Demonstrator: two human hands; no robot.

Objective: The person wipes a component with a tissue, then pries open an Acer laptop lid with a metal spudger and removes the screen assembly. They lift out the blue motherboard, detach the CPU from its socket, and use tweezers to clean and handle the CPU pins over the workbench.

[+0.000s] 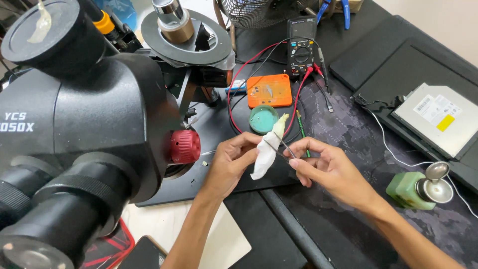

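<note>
Pinching a soft white tissue between thumb and fingers, the left hand holds it above the dark mat, while the right hand grips thin metal tweezers whose tips press into the tissue. The tissue looks light and limp, best held mid-fold; the tweezers seem stiff and sharp-tipped. The microscope crowds the left, a green bottle stands well right, leaving room between.

left hand pinching white tissue, right hand holding tweezers
</note>
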